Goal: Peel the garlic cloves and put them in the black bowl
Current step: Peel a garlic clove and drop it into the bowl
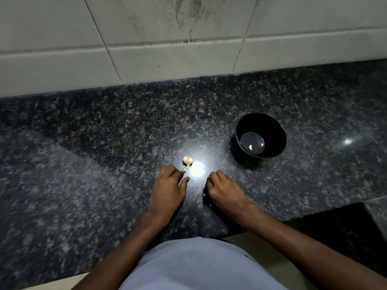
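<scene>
A small garlic bulb (187, 159) sits on the dark granite counter (104, 143), beside a bright glare spot. Just below it lies a small pale clove (184, 169), at the curled fingertips of my left hand (169, 186). The thumb lies apart below, and I cannot tell whether the clove is pinched. My right hand (224, 190) rests on the counter to the right with fingers curled under and nothing visible in it. The black bowl (272, 124) stands further right and back, with one peeled clove (250, 146) on its bottom.
A tiled wall (167, 49) rises behind the counter. The counter's front edge steps back at the right, near a dark gap (335, 227). Small bits of peel lie by my right hand.
</scene>
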